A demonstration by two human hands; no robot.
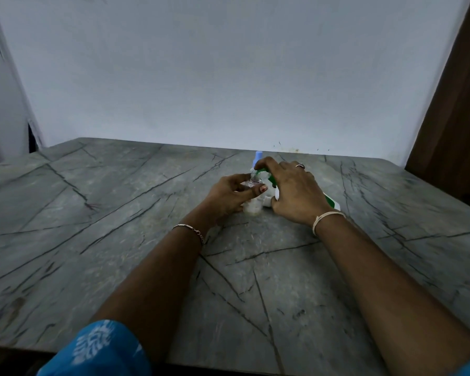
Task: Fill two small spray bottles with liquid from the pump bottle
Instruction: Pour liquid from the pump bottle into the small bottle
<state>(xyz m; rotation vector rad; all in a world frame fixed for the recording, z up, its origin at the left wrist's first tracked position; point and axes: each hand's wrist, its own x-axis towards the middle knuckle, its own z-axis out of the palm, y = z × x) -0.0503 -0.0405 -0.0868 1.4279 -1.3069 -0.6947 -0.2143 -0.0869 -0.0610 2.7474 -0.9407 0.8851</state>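
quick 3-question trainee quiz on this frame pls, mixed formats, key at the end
1. True or false: the left hand grips the small clear bottle.
2. Which hand is on the pump bottle? A) left hand B) right hand C) neither
3. Fill in: the second small bottle, standing behind the hands, has a ___ cap.

Key: 1 true; 2 B; 3 blue.
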